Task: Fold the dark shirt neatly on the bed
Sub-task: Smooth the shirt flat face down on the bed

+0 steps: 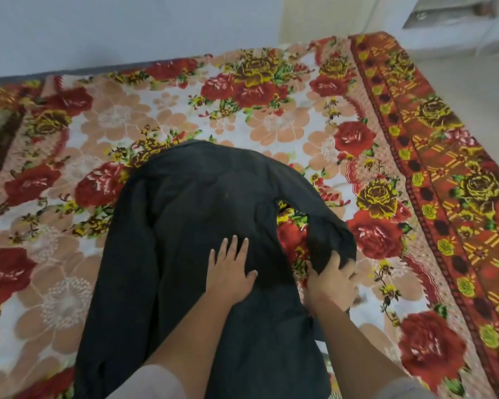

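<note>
The left grip (231, 272) presses flat and open on the dark shirt (202, 226); the right grip (332, 280) seemingly pinches its sleeve (329, 234), which may bunch if tugged unevenly.

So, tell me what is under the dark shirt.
The floral bedsheet lies under the dark shirt, showing around it and through the gap beside the sleeve. Whether anything else sits beneath the cloth cannot be seen.

The shirt (202, 226) lies on the bed (271, 110), left hand (231, 272) on it, right hand (332, 280) at its right sleeve (326, 234).
</note>
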